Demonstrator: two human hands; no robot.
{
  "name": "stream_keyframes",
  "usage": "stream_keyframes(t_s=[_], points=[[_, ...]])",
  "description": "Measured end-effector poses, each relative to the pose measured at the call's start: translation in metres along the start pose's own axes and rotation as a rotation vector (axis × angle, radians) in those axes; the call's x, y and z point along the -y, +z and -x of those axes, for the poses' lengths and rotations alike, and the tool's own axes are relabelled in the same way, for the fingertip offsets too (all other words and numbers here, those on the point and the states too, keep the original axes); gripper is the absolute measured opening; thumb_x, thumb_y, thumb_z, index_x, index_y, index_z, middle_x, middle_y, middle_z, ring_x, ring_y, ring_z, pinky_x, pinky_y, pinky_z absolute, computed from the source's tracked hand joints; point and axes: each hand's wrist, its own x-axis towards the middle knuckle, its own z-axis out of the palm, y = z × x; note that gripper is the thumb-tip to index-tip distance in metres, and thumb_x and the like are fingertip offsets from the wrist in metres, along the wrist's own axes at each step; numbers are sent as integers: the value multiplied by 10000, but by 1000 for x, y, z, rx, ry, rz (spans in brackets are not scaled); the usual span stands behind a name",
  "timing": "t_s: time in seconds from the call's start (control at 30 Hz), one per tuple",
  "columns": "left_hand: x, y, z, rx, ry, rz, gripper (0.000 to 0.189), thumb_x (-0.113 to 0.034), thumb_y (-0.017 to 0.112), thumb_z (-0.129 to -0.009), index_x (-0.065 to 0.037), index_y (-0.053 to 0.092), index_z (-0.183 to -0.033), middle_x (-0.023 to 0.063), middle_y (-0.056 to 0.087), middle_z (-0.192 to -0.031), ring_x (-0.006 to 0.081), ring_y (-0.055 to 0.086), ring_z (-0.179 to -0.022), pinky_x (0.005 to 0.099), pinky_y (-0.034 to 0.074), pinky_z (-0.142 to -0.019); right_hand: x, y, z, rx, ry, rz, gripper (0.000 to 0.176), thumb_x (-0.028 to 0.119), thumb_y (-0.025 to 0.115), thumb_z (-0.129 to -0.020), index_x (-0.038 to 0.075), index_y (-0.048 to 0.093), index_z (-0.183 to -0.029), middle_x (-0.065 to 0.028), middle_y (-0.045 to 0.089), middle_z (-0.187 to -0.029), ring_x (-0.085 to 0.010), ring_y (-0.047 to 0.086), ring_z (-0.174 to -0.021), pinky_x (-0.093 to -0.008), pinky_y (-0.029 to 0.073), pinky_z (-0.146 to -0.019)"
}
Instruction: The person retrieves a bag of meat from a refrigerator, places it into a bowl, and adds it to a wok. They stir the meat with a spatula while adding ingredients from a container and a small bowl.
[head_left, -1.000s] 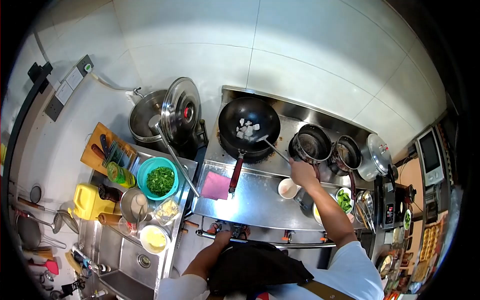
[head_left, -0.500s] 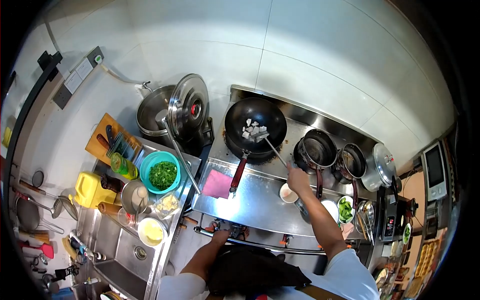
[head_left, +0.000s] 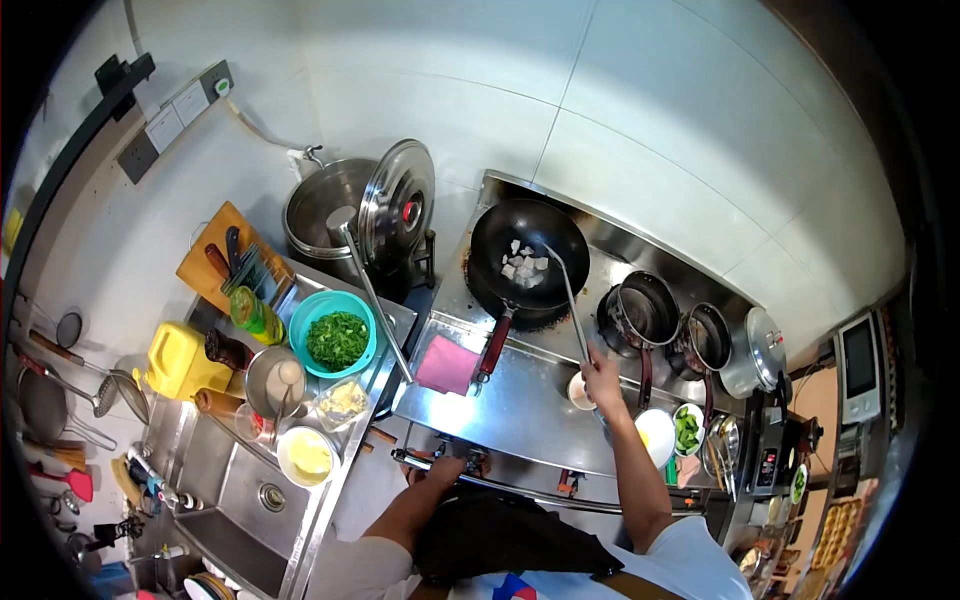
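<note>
right hand point(head_left: 603, 378) clamped on ladle point(head_left: 571, 300), its tip inside black wok point(head_left: 497, 238) next to white cubes point(head_left: 522, 268). left hand point(head_left: 443, 470) at stove front rail point(head_left: 520, 488), can't tell if it's gripping

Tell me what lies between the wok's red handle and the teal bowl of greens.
Head view: a pink cloth lies beside the wok's red handle, and a long metal ladle handle slants past the teal bowl.
</note>
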Motion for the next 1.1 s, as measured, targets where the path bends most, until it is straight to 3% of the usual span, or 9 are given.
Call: stream_keyframes(t_s=[0.03,0.17,0.4,0.57,0.6,0.77,0.83,1.03,1.1], points=[[0,0,-1,8,24,-1,199,-97,488,-832,-62,613,-983,173,655,-937,345,642,-873,450,513,-735,9,1,10,16,104,-174,453,122,521,-896,80,449,-1341,16,443,-569,-70,386,-393,-248,305,-335],[5,7,-5,-35,36,29,205,-110,505,-830,-60,607,-1001,175,657,-946,347,646,-864,457,516,-733,33,7,37,52,320,-413,483,127,513,-906,80,398,-1373,17,460,-593,-77,359,-394,-248,281,-331],[1,-10,0,98,6,3,266,-182,480,-898,-108,587,-1129,171,648,-1014,338,631,-942,454,502,-793,62,19,64,77,340,-480,474,141,529,-917,59,388,-1362,17,464,-614,-69,356,-389,-238,281,-324],[7,0,-4,57,37,22,251,-153,453,-892,-85,609,-1076,181,651,-993,337,635,-932,449,506,-781,65,25,75,73,303,-498,392,153,535,-916,65,460,-1291,23,467,-614,-60,354,-377,-226,282,-318],[7,-3,-1,35,49,31,243,-139,449,-886,-71,617,-1049,184,653,-982,336,637,-924,449,507,-775,68,26,78,46,298,-506,300,163,561,-903,79,526,-1189,29,438,-591,-67,351,-364,-247,268,-314],[8,-6,2,-2,108,23,226,-119,438,-881,-46,620,-991,175,660,-939,337,646,-874,457,513,-731,74,31,88,14,299,-526,349,170,573,-897,35,502,-1211,26,443,-592,-65,356,-365,-245,284,-315],[11,0,-3,-13,139,18,223,-118,435,-882,-41,619,-981,170,661,-928,338,649,-856,460,514,-718,74,34,93,6,317,-554,427,174,564,-905,48,446,-1295,21,470,-616,-59,359,-372,-229,285,-322],[18,10,-9,-10,169,-45,257,-114,445,-875,-43,572,-1087,185,654,-886,341,647,-828,458,512,-695,67,39,101,-42,288,-635,482,177,585,-894,24,413,-1317,12,473,-620,-62,366,-371,-233,286,-325],[25,16,-12,-83,271,24,301,-101,460,-867,-56,527,-1156,189,648,-883,349,638,-845,451,505,-711,66,38,103,-48,291,-634,471,180,591,-889,23,431,-1303,16,471,-609,-63,371,-367,-233,287,-324]])
